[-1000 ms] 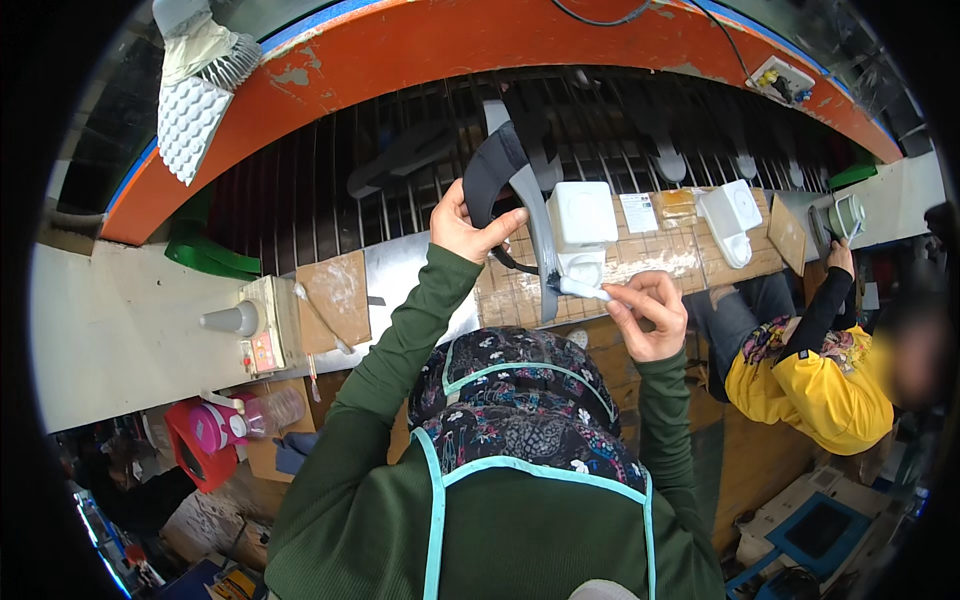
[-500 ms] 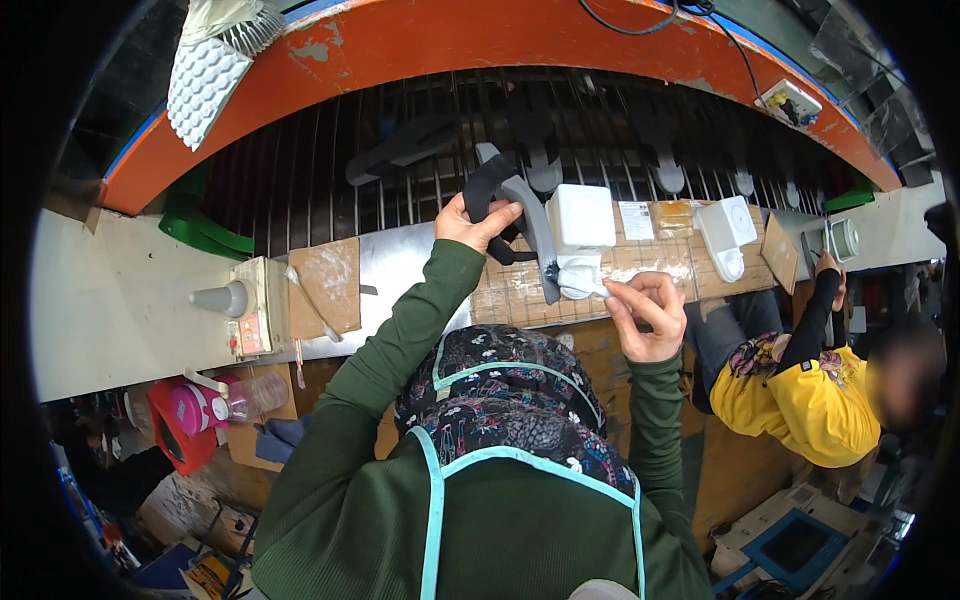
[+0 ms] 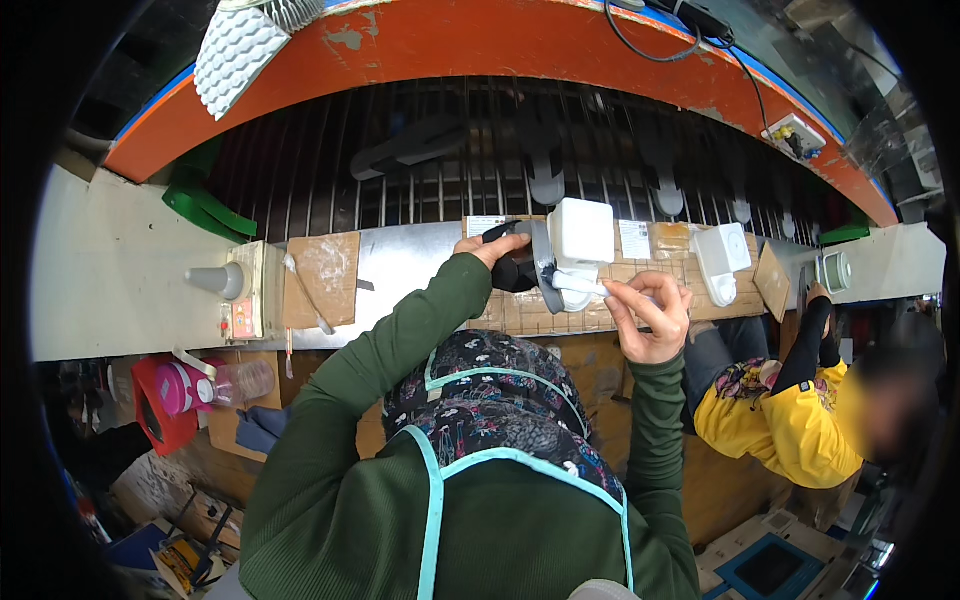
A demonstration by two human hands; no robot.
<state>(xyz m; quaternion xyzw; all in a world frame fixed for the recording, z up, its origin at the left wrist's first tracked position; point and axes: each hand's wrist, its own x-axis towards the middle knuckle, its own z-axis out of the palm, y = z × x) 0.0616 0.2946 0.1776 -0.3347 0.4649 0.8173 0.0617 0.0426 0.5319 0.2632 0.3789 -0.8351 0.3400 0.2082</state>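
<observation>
My left hand (image 3: pixel 487 250) grips a sandal (image 3: pixel 541 250) with a grey sole and black straps, tipped on its side so that the sole faces right. My right hand (image 3: pixel 655 315) pinches the white handle of a small brush (image 3: pixel 582 285) between thumb and fingers. Its dark bristles touch the edge of the sole. Just beyond the brush stands a white plastic dispenser bottle (image 3: pixel 582 232), and its low white cup (image 3: pixel 577 301) lies partly hidden under the brush handle.
A metal-rod rack (image 3: pixel 330 190) with several grey soles runs behind the bench, below an orange beam (image 3: pixel 480 45). A second white dispenser (image 3: pixel 722 262) stands to the right, near a co-worker in a yellow top (image 3: pixel 780 420). On the left are a grey cone (image 3: pixel 216 281) and cardboard (image 3: pixel 325 270).
My left hand has turned and lowered the sandal, which now looks shorter from above. The brush has gone from the cup to the sole's edge. The whole view has shifted slightly.
</observation>
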